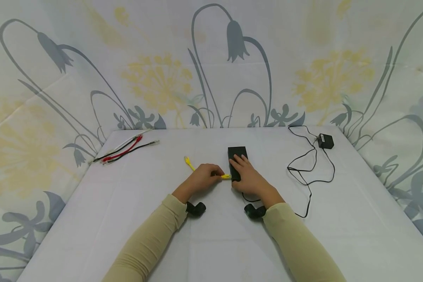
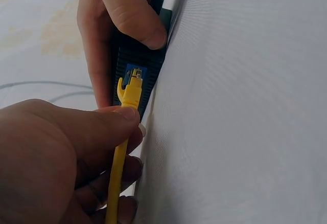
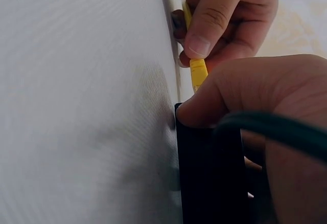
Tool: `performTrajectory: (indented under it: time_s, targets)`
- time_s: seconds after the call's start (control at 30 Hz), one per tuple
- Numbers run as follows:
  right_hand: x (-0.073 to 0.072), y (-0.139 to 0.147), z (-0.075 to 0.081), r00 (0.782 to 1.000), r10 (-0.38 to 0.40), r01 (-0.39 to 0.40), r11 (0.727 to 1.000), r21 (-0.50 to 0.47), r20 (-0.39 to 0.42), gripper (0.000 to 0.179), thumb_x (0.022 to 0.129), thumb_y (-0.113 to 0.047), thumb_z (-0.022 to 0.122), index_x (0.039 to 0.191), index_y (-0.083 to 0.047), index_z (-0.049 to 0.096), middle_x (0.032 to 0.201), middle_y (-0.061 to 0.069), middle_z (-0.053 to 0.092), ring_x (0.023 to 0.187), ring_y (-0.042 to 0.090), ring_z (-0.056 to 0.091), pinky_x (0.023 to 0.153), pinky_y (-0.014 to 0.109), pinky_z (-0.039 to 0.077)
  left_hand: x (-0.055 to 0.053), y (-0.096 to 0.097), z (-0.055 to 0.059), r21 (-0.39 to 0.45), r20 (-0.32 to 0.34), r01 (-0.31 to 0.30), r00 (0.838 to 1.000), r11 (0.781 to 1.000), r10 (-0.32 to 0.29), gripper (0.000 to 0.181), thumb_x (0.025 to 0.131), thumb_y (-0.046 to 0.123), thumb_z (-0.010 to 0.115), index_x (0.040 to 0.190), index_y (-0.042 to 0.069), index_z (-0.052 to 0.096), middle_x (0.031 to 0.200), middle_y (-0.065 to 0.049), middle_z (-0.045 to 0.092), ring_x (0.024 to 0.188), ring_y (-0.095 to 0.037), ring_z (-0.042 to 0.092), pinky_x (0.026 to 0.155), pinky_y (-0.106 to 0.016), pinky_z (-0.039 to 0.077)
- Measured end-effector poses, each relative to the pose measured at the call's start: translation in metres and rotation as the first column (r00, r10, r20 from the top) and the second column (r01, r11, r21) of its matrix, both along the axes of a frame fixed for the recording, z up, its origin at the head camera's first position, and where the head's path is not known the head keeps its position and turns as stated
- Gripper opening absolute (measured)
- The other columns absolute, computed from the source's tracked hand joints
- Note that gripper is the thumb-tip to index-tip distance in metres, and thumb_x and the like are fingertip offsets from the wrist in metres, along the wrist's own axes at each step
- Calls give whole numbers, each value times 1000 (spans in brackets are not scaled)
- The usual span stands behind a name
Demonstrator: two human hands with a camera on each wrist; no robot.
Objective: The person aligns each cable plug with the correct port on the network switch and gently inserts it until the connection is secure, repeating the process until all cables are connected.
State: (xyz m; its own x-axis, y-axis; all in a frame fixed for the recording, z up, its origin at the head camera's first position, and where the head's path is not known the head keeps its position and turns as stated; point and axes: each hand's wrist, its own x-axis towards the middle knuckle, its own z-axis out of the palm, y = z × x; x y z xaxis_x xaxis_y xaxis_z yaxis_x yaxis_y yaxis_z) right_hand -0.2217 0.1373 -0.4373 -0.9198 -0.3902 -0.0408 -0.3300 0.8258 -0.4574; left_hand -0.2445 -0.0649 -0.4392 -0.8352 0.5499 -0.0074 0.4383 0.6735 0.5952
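My left hand (image 1: 202,176) pinches a yellow network cable (image 1: 188,161) just behind its plug (image 2: 132,91), between thumb and fingertips. The plug's clear tip is right at the blue-lined port (image 2: 144,72) in the side of a black network box (image 1: 237,151), overlapping the opening in the left wrist view. The cable's other end lies beyond the left hand, on the table. My right hand (image 1: 251,178) grips the box, its fingers spread over the top and its thumb (image 3: 196,112) at the near edge. A dark cord (image 3: 281,132) crosses in front of that hand in the right wrist view.
Black, red and white cables (image 1: 127,150) lie in a loose bunch at the back left of the white-covered table (image 1: 204,250). A black power adapter (image 1: 326,141) sits at the back right, its thin cord (image 1: 311,196) looping toward the right forearm. Patterned fabric (image 1: 211,98) rises behind.
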Motion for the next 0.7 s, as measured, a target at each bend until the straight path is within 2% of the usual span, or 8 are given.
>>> performTrajectory:
  time_s: [0.43, 0.7]
  targets:
    - [1, -1, 1, 1000, -1, 1, 1000, -4, 3, 76, 78, -23, 57, 145, -16, 22, 154, 5, 9, 142, 31, 0, 107, 56, 23, -1, 2, -2, 4, -11, 4, 1000, 1000, -4, 16, 88, 20, 60, 102, 17, 67, 98, 5, 65, 87, -8, 58, 78, -26, 47]
    - [1, -1, 2, 1000, 1, -1, 1000, -8, 1, 76, 78, -23, 56, 145, -16, 22, 154, 6, 9, 142, 31, 0, 107, 55, 23, -2, 5, -1, 1, -59, 33, 998, 999, -33, 16, 87, 17, 60, 101, 14, 67, 96, 3, 65, 87, -9, 59, 78, -25, 48]
